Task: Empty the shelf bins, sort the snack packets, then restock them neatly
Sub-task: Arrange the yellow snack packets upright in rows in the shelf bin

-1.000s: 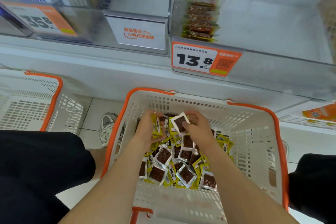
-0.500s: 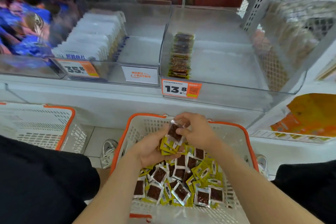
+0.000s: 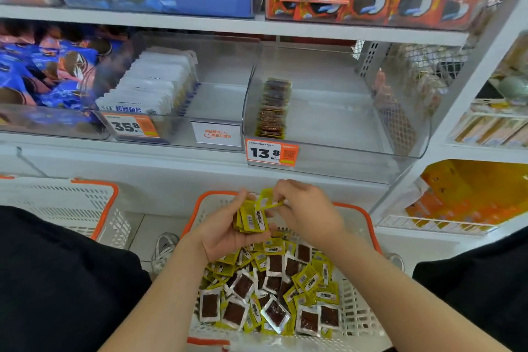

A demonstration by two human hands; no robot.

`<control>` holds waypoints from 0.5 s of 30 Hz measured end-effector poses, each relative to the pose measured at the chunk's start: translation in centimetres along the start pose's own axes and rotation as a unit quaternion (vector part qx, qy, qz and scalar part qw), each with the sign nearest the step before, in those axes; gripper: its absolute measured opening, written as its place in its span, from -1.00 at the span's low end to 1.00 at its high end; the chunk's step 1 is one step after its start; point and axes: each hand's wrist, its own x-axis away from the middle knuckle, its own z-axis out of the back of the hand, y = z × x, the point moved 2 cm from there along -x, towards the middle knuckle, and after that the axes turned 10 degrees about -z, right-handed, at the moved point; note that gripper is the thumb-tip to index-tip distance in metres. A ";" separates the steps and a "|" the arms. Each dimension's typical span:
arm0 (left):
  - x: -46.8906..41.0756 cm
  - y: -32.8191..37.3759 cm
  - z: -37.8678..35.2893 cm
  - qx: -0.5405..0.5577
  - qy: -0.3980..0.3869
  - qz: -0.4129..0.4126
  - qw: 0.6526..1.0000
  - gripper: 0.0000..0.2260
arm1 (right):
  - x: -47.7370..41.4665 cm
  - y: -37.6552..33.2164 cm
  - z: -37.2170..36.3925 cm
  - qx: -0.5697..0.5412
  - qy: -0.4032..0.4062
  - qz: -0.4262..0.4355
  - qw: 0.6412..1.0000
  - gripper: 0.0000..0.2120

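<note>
A white basket with an orange rim (image 3: 360, 214) sits in front of me, holding a heap of small yellow snack packets (image 3: 274, 291) with dark meat windows. My left hand (image 3: 225, 233) grips a stack of yellow packets (image 3: 253, 218) above the basket's far end. My right hand (image 3: 307, 210) pinches the top edge of that stack. On the shelf above, a clear bin (image 3: 337, 157) tagged 13.8 holds one neat row of the same packets (image 3: 273, 108) along its left side.
A second white basket (image 3: 65, 203) stands at the left on the floor. The neighbouring clear bin (image 3: 177, 134) holds a row of white packets (image 3: 151, 88). Blue and orange snack boxes fill the upper shelf. My knees in black flank the basket.
My view tilted up from the basket to the shelves. Both hands rose from the heap with a gathered stack, now turned so the yellow backs face me.
</note>
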 end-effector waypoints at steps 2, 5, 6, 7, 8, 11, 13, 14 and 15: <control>0.3 0.2 -0.2 0.031 -0.013 -0.019 0.999 -0.60 | 0.7 -0.4 -0.2 -0.094 -0.039 0.024 0.995 -0.86; 0.5 0.8 -0.2 0.055 -0.044 -0.042 0.997 -0.61 | 1.5 -0.8 -0.4 -0.160 -0.048 0.027 0.986 -0.88; 0.6 1.1 -0.3 0.054 -0.054 -0.048 0.996 -0.61 | 1.5 -0.8 -0.4 -0.168 -0.021 0.016 0.985 -0.89; 0.7 1.4 -0.4 0.054 -0.066 -0.053 0.995 -0.60 | 1.4 -0.7 -0.5 -0.169 0.010 0.006 0.986 -0.90; 0.9 1.7 -0.6 0.056 -0.079 -0.057 0.994 -0.59 | 1.2 -0.8 -0.3 -0.166 0.037 -0.002 0.985 -0.89; 1.4 2.7 -1.7 0.035 -0.115 -0.095 0.988 -0.60 | 1.0 -1.6 -0.1 -0.214 0.078 -0.010 0.974 -0.81; 1.9 3.7 -2.5 -0.004 -0.118 -0.121 0.986 -0.61 | 1.0 -2.7 1.0 -0.257 0.101 0.005 0.961 -0.83; 2.3 4.3 -3.2 -0.017 -0.122 -0.127 0.984 -0.62 | 1.0 -3.1 1.8 -0.264 0.115 0.027 0.957 -0.82; 2.7 5.0 -4.0 -0.023 -0.124 -0.135 0.983 -0.65 | 0.9 -3.6 2.7 -0.254 0.131 0.062 0.956 -0.78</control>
